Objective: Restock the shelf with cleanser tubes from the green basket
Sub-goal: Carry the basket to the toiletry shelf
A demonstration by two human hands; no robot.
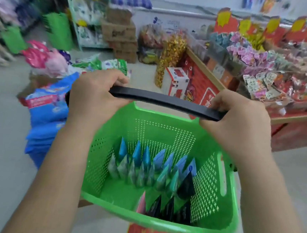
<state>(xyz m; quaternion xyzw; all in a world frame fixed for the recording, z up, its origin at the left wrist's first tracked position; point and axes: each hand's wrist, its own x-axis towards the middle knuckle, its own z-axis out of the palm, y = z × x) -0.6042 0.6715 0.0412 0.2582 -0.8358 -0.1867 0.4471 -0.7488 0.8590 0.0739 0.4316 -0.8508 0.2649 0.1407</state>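
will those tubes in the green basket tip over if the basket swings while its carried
Probably. The cleanser tubes stand on end in loose rows with bare floor beside them, so they may topple or slide. The green basket hangs from its black handle, held by both hands, so it can likely sway.

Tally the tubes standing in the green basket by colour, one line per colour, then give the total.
Counts in the green basket, as far as the overlapping tubes allow:
Blue tubes: 7
Pale patterned tubes: 5
Teal tubes: 2
Black tubes: 4
Pink tube: 1
Total: 19
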